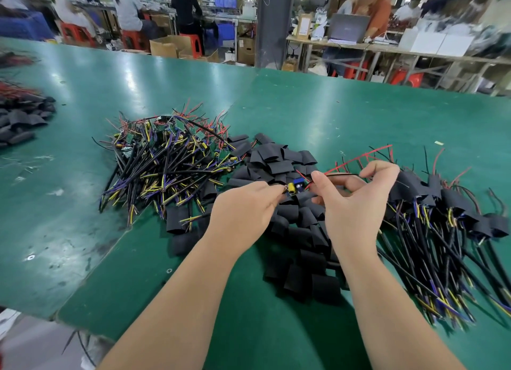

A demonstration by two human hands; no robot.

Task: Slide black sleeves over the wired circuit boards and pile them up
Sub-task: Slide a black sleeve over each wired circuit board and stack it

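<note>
Pinching a small wired circuit board with yellow capacitor and blue block [294, 189], left hand [243, 208] fingers curled | right hand [356, 201] curled round its red and black wires [337, 173] | board just above loose flat black sleeves [301, 231] on glossy green table [331, 115] | tangled bare-board heap [171, 154] left, sleeved heap [442, 212] right

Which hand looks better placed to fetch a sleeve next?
Probably the right hand: it only pinches the thin red and black wires, directly above the loose black sleeves, while the left hand pinches the circuit board and can steady it.
</note>
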